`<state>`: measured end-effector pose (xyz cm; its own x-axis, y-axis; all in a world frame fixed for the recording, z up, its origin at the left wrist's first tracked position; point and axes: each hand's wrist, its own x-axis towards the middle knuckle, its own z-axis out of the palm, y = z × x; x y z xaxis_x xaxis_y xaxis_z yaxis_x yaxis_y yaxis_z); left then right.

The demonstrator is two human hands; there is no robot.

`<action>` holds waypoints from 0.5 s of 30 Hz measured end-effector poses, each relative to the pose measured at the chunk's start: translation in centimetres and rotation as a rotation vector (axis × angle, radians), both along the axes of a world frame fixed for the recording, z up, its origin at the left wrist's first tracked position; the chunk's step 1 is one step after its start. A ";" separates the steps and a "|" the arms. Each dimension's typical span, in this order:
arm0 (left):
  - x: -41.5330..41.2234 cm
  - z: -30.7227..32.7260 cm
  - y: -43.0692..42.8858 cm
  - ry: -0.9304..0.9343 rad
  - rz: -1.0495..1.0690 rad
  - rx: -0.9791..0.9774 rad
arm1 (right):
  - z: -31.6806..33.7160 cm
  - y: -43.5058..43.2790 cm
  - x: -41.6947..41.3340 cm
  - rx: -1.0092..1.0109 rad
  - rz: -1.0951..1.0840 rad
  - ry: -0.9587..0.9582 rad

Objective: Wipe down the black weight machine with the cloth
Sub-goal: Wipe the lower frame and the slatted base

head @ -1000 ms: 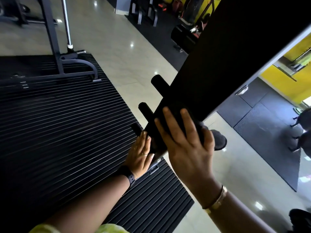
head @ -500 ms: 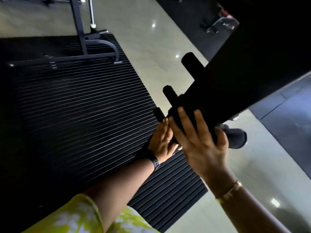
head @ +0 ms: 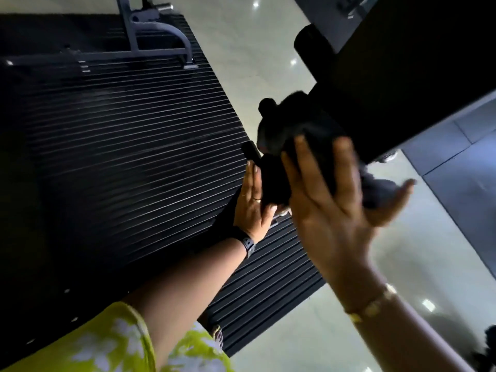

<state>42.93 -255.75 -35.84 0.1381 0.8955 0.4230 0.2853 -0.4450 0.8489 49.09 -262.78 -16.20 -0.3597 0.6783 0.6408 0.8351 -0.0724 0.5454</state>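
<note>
Ribbed mat (head: 107,146) behind hands (head: 252,202) (head: 330,210), cloth (head: 378,189) blurred, indistinct

cloth (head: 378,189) btw R hand (head: 330,202) & machine (head: 402,63) | L hand (head: 252,202) just left | mat (head: 107,130) below-left

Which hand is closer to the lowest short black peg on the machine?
Left. The left hand has its fingertips just below the peg; the right hand is off to its right, pressing the cloth on the machine.
</note>
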 end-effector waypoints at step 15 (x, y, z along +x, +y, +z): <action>-0.7 -6.4 -1.5 0.061 -0.025 -0.265 | -9.1 -0.6 0.3 -0.288 0.009 -0.249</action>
<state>42.24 -257.29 -42.21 0.1798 0.9699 0.1642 0.3309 -0.2168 0.9184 49.38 -263.35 -25.28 -0.4869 0.8141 0.3166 0.6741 0.1197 0.7289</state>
